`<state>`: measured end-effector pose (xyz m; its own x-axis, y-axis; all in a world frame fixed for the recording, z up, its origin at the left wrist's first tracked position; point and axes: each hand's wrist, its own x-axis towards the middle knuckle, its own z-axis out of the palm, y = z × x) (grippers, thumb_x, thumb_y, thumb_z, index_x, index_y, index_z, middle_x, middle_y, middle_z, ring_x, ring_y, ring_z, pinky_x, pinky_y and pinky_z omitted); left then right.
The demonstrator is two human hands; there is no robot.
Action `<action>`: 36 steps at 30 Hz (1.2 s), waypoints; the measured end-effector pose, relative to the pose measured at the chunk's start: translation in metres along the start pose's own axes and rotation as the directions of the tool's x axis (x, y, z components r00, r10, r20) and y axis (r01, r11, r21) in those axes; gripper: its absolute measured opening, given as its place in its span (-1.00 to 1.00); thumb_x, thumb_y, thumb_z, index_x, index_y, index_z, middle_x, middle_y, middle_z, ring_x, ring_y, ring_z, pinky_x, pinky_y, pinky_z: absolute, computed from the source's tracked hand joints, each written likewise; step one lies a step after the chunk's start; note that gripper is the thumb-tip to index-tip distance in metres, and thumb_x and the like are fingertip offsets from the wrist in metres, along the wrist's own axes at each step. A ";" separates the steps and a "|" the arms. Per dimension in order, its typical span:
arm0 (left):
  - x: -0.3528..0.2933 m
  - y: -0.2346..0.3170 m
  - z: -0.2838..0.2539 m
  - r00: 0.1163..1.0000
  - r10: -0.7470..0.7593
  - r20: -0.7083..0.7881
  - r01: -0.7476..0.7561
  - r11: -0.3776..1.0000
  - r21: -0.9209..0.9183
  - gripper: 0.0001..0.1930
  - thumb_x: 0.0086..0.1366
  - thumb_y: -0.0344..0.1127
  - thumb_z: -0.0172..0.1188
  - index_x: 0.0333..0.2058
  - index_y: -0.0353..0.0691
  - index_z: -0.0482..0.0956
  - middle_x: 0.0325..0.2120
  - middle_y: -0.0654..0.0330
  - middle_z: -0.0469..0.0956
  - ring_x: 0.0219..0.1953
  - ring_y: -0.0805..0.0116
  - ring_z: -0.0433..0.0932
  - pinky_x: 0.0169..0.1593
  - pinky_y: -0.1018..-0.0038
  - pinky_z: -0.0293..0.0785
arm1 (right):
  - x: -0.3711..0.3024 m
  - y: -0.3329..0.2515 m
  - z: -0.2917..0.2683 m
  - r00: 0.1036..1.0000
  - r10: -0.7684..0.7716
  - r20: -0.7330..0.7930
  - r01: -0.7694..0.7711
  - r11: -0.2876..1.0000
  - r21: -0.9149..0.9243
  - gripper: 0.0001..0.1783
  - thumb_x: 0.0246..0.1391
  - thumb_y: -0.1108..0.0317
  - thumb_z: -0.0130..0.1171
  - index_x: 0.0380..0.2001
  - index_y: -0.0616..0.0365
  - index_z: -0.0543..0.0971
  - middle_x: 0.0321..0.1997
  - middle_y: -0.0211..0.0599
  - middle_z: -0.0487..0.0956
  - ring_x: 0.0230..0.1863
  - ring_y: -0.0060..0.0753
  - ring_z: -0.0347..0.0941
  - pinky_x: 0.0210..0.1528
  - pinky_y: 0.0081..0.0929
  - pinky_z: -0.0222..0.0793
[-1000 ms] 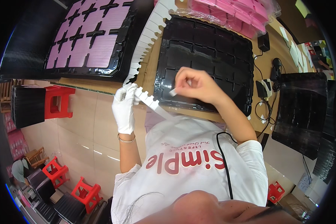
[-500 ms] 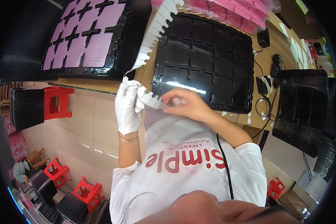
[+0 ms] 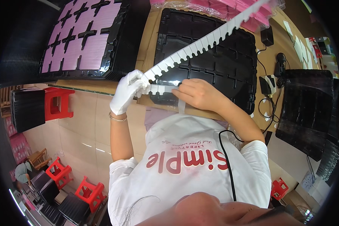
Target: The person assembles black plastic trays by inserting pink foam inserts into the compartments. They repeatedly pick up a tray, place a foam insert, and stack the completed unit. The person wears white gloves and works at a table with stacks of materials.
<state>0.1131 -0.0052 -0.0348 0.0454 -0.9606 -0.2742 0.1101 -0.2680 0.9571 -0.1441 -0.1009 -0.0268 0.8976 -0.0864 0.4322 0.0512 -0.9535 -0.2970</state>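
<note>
While apart but level, left hand [image 3: 129,90] and right hand [image 3: 197,94], fingers tight on white strip [image 3: 188,51]

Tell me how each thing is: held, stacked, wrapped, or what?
Left hand: gloved, closed on white strip
Right hand: bare, curled
White strip: held, slanting across black tray
Black tray: lying flat
Pink pads: set in left tray
Pink stack: partly plastic-wrapped
Red stool: against black stack

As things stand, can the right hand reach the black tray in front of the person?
Probably yes: the right hand appears over the black tray, and the slanting white strip leaves much of it uncovered, though the hand seems busy with the strip.
</note>
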 end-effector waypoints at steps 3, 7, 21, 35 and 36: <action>0.005 0.000 0.002 0.999 -0.039 -0.012 0.039 0.998 0.056 -0.93 0.23 -0.43 0.01 -0.43 -0.22 0.46 -0.57 0.36 0.50 -0.60 0.69 0.34 -0.54 0.72 0.22 | 0.003 0.003 0.005 0.995 0.017 0.096 -0.020 0.999 0.028 -0.65 -0.12 0.40 0.18 -0.18 0.23 0.56 -0.42 -0.38 0.39 -0.33 -0.35 0.41 -0.33 -0.42 0.39; 0.005 0.001 0.004 0.997 -0.064 -0.035 0.066 0.996 0.053 -0.93 0.24 -0.44 0.02 -0.41 -0.22 0.47 -0.55 0.32 0.52 -0.59 0.68 0.36 -0.54 0.71 0.22 | 0.013 0.001 0.007 0.979 0.115 0.166 -0.127 0.990 0.062 -0.62 -0.01 0.19 0.22 -0.15 0.17 0.57 -0.43 -0.37 0.37 -0.31 -0.33 0.41 -0.30 -0.38 0.39; 0.032 0.021 0.067 0.971 0.240 -0.001 -0.227 0.919 -0.321 -0.85 0.42 -0.35 -0.01 -0.21 -0.32 0.45 -0.38 0.05 0.58 -0.47 0.38 0.58 -0.37 0.51 0.53 | 0.000 0.002 0.012 0.961 0.270 -0.062 -0.248 0.937 0.246 -0.73 0.00 0.20 0.31 -0.38 0.19 0.58 -0.44 -0.33 0.42 -0.35 -0.31 0.40 -0.33 -0.38 0.36; 0.012 0.043 0.097 0.971 0.125 -0.205 -0.145 0.986 -0.086 -0.77 0.31 -0.26 0.22 -0.17 -0.30 0.54 -0.38 0.19 0.63 -0.53 0.60 0.49 -0.47 0.71 0.33 | -0.005 -0.038 -0.004 0.456 0.889 0.048 -0.405 0.160 0.900 -0.92 0.04 0.50 0.30 -0.39 0.20 0.58 -0.42 -0.57 0.40 -0.50 -0.80 0.09 -0.40 -0.76 0.06; 0.012 0.043 0.100 0.974 0.143 -0.177 -0.139 0.990 0.032 -0.77 0.28 -0.26 0.27 -0.20 -0.29 0.56 -0.40 0.21 0.62 -0.52 0.61 0.49 -0.45 0.71 0.35 | -0.007 -0.039 -0.009 0.448 0.882 0.147 -0.378 0.038 0.925 -0.92 0.05 0.50 0.29 -0.39 0.20 0.58 -0.42 -0.57 0.40 -0.50 -0.81 0.09 -0.39 -0.77 0.06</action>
<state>0.0186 -0.0359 0.0119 0.2355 -0.9607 -0.1469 0.0704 -0.1339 0.9885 -0.1559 -0.0660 -0.0105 0.5113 -0.8374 -0.1934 0.0680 0.2638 -0.9622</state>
